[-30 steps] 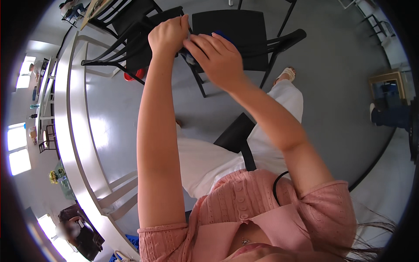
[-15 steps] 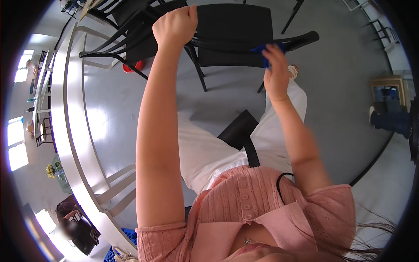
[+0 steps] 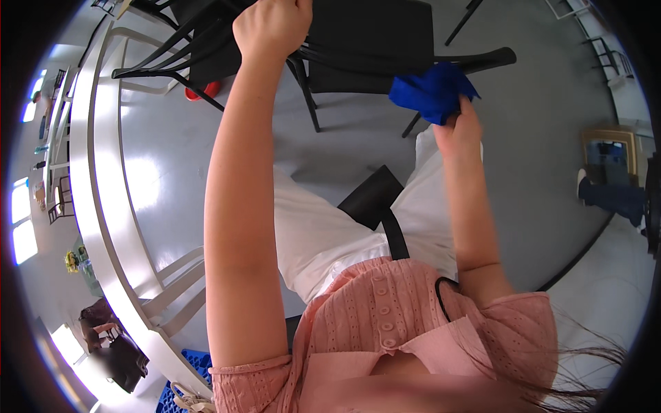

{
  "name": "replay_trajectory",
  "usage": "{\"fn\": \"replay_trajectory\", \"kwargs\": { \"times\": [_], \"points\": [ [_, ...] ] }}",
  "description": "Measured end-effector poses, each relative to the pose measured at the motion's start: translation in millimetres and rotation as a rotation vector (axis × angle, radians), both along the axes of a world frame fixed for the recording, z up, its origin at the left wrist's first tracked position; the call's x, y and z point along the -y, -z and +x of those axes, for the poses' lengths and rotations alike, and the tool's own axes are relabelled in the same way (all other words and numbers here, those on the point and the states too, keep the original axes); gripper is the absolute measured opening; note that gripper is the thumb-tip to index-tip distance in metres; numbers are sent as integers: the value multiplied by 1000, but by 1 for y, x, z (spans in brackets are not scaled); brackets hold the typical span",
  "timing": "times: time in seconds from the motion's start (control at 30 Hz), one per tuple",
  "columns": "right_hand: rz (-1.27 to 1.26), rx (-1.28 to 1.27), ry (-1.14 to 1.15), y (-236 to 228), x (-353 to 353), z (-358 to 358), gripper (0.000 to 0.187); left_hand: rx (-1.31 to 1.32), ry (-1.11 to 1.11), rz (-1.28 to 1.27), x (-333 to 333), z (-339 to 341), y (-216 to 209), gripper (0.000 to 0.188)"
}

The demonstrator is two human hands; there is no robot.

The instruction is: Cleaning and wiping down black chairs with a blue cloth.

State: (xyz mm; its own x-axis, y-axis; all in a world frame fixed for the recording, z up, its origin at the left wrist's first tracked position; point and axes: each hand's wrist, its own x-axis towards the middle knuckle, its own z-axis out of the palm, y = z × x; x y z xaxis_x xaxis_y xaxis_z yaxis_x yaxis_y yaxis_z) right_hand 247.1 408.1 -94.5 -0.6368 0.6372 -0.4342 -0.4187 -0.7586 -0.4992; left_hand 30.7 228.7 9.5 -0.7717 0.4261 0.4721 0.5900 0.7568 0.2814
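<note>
My right hand (image 3: pixel 460 134) pinches a bright blue cloth (image 3: pixel 434 91), bunched with loose corners, just in front of the back rail of a black chair (image 3: pixel 372 27). My left arm stretches far forward. At its end my left hand (image 3: pixel 273 29) is closed at the chair's back, knuckles up, where this chair and a second black chair (image 3: pixel 213 51) come together. Its fingertips are hidden, and the grip appears to be on the chair's frame.
A long white table (image 3: pixel 93 179) runs along my left, with a red bowl-like thing (image 3: pixel 203 91) on the floor beyond. Blue crates (image 3: pixel 196 365) lie at lower left near a seated person (image 3: pixel 120 351). At right, another person's denim leg (image 3: pixel 613 196) shows beside a framed box (image 3: pixel 609 151).
My right hand has drawn back from the chair rail and turned, so the blue cloth now shows much more. My left hand stays closed at the chair; the view has shifted slightly.
</note>
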Motion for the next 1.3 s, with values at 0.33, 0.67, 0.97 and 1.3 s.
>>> {"fn": "replay_trajectory", "kwargs": {
  "times": [0.33,0.67,0.97,1.3],
  "points": [
    [550,53,-10,18,4,22,25,-70,27,52,4,-5,10,39],
    [2109,736,416,21,18,-32,49,-36,-12,36,-1,1,4,34],
    [2323,607,316,17,130,-106,49,33,-118,-119,0,-5,15,44],
    [2481,534,222,11,71,-59,45,-210,4,115,6,-2,26,43]
  ]
}}
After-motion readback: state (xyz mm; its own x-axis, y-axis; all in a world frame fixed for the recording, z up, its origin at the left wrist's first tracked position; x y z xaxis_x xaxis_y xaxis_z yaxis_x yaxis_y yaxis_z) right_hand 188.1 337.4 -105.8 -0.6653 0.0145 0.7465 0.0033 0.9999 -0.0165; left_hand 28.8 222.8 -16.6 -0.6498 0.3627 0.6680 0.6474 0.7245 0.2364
